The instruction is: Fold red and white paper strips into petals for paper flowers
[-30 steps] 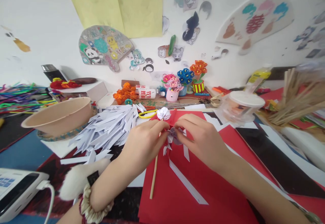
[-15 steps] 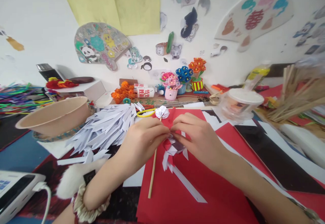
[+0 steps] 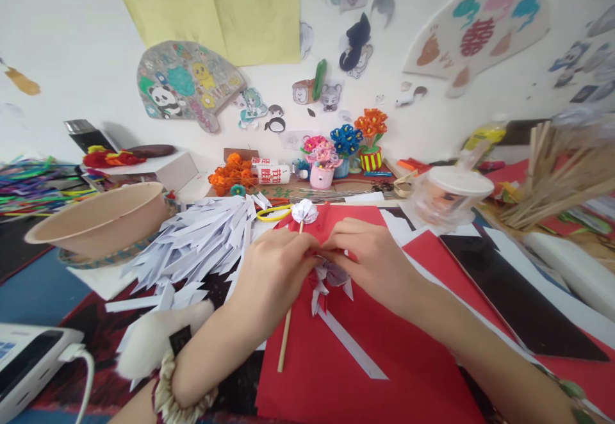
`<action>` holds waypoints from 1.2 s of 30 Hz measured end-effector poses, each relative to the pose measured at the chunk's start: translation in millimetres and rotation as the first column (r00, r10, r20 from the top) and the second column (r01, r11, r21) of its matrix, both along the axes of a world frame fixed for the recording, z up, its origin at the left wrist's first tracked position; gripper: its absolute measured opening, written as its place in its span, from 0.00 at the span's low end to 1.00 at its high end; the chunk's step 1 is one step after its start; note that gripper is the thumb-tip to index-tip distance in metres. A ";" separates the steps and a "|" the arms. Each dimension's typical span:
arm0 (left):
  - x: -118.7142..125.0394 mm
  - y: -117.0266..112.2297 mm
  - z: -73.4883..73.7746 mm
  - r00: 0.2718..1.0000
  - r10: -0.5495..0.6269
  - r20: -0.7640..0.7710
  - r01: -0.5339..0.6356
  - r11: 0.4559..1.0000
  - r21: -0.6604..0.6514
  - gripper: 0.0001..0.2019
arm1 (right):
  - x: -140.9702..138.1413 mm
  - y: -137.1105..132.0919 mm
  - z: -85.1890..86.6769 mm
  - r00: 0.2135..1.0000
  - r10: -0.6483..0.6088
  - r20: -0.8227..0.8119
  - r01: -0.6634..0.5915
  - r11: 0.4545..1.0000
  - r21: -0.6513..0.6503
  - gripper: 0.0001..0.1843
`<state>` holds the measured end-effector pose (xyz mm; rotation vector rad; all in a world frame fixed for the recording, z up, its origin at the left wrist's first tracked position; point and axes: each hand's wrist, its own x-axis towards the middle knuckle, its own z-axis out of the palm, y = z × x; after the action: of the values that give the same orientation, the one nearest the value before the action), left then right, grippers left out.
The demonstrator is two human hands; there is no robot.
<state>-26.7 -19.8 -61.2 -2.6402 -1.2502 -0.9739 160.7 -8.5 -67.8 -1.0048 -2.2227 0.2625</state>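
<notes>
Over a red sheet of paper [image 3: 365, 373], my left hand [image 3: 278, 270] and my right hand [image 3: 368, 257] meet with their fingertips pinched together. Between them is a folded white paper piece [image 3: 336, 275], mostly hidden by the fingers, with bits of red among its folds. A long white paper strip [image 3: 353, 344] trails from below it onto the red sheet. A thin wooden stick [image 3: 284, 341] lies on the sheet, passing under my left hand. At its far end shows a round white paper flower [image 3: 304, 211].
A heap of white paper strips [image 3: 192, 238] lies left of my hands, beside a beige basin [image 3: 100, 219]. A yellow-handled pair of scissors [image 3: 273, 212] is behind. A lidded cup [image 3: 456, 193] and a black panel [image 3: 523, 302] stand or lie to the right.
My hands remain pinched together on the paper piece, with slight finger shifts. My left forearm has moved a little to the right, and the whole view has shifted slightly.
</notes>
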 end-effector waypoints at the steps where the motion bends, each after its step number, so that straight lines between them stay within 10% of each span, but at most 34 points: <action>1: 0.8 -0.2 -0.9 1.000 0.010 0.001 -0.010 1.000 -0.011 0.04 | -0.5 0.7 -0.9 1.000 -0.005 -0.006 0.005 1.000 -0.012 0.10; 23: -0.4 10.9 -3.6 0.998 0.055 -0.038 -0.066 0.909 -0.412 0.04 | 3.0 7.8 1.8 0.948 -0.084 -0.307 -0.079 0.873 -0.482 0.12; 28: -8.3 8.6 3.9 0.995 -0.048 0.090 0.070 0.963 -0.262 0.05 | 11.5 13.0 7.6 0.857 -0.188 -0.479 -0.141 0.810 -0.570 0.11; 33: -13.9 7.6 9.0 0.991 -0.133 -0.015 0.133 0.981 0.142 0.05 | 12.1 8.2 9.8 0.802 0.003 -0.597 -0.516 0.508 -0.690 0.18; 36: -14.1 7.0 9.0 0.990 -0.128 -0.060 0.139 0.961 0.239 0.05 | 7.7 5.2 9.6 0.823 0.061 -0.565 -0.494 0.568 -0.658 0.16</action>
<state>-40.8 -12.8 -52.1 -2.5640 -0.8881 -1.0084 168.3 -3.2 -58.2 -0.8174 -1.7394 1.6014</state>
